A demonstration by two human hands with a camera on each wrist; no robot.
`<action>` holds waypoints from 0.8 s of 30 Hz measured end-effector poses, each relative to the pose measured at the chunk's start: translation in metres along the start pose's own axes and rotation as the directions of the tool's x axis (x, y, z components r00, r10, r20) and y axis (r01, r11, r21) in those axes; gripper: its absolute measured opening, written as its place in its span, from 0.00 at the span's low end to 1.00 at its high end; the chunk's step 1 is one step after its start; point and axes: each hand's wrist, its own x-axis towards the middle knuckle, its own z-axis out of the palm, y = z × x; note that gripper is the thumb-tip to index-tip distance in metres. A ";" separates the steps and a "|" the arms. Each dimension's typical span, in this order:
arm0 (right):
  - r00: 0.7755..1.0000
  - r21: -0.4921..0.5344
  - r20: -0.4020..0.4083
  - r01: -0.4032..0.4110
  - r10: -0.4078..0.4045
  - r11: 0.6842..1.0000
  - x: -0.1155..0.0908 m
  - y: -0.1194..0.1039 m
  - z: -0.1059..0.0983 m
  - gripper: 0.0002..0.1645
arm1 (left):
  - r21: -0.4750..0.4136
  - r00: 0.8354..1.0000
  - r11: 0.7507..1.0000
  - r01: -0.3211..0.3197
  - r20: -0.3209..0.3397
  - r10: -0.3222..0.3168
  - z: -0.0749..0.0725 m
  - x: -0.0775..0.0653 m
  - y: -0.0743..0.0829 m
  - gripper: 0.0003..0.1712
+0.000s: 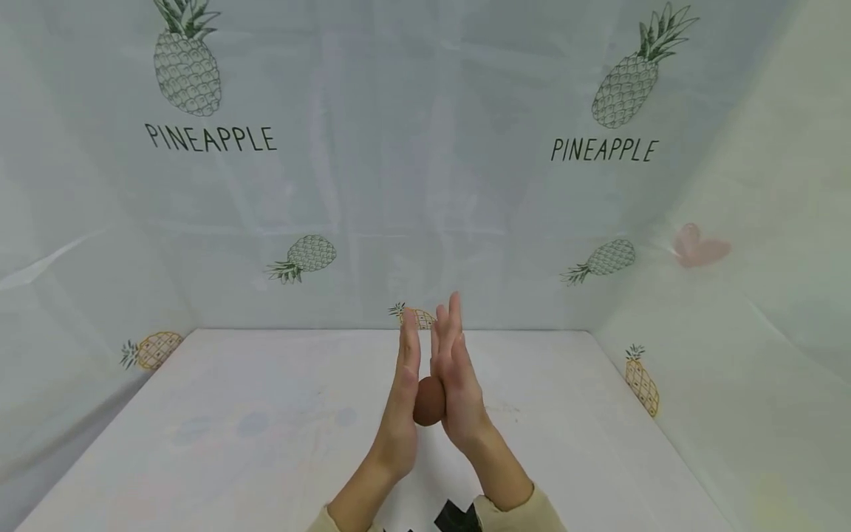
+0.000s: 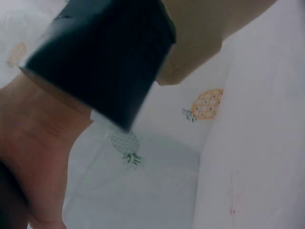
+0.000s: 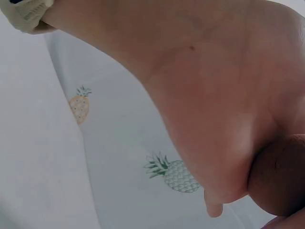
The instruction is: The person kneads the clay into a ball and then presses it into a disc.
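A smooth brown ball (image 1: 429,401) sits between my two palms in the head view, raised over the table. My left hand (image 1: 403,399) stands upright on its left side, fingers straight and pointing up and away. On the other side my right hand (image 1: 460,388) faces it, fingers also extended, palm against the ball. The right wrist view has the ball (image 3: 281,179) close up against the base of the right palm (image 3: 209,114). In the left wrist view only the heel of the left hand (image 2: 38,157) shows, and the ball is hidden.
A white table (image 1: 266,443) lies beneath the hands. Pale sheeting (image 1: 412,170) printed with pineapples rises behind it and along both sides. A dark flat piece (image 2: 105,62) covers part of the left wrist view, beside a beige sleeve (image 2: 195,38).
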 end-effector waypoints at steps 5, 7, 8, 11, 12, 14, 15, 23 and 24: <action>0.998 -0.094 -0.002 -0.055 0.055 0.994 0.001 0.007 0.005 0.36 | -0.064 0.999 0.998 0.010 -0.044 -0.012 -0.010 0.002 0.008 0.35; 0.996 -0.131 0.010 -0.082 0.084 0.988 0.000 0.009 0.008 0.36 | -0.079 0.997 0.997 -0.012 -0.071 0.006 -0.016 0.004 0.010 0.36; 0.995 -0.148 0.022 -0.091 0.095 0.985 -0.001 0.010 0.011 0.36 | -0.085 0.996 0.996 -0.021 -0.084 0.014 -0.019 0.006 0.010 0.37; 0.992 -0.191 0.061 -0.096 0.109 0.977 -0.005 0.011 0.019 0.35 | -0.092 0.992 0.995 -0.030 -0.127 0.018 -0.028 0.009 0.010 0.38; 0.992 -0.198 0.073 -0.090 0.106 0.976 -0.006 0.011 0.021 0.35 | -0.089 0.990 0.996 -0.024 -0.142 0.011 -0.031 0.010 0.010 0.38; 0.991 -0.210 0.091 -0.073 0.093 0.975 -0.009 0.009 0.025 0.34 | -0.076 0.987 0.997 0.000 -0.163 -0.012 -0.034 0.012 0.008 0.37; 0.992 -0.209 0.094 -0.061 0.082 0.976 -0.010 0.008 0.027 0.34 | -0.065 0.986 0.998 0.015 -0.167 -0.026 -0.035 0.013 0.007 0.37; 0.990 -0.148 0.088 0.120 -0.108 0.982 -0.010 0.000 0.025 0.36 | -0.017 0.996 0.998 0.056 -0.066 -0.057 -0.026 0.010 -0.004 0.34; 0.989 -0.136 0.072 0.135 -0.126 0.982 -0.009 0.000 0.024 0.36 | -0.019 0.997 0.998 0.052 -0.050 -0.053 -0.023 0.009 -0.005 0.34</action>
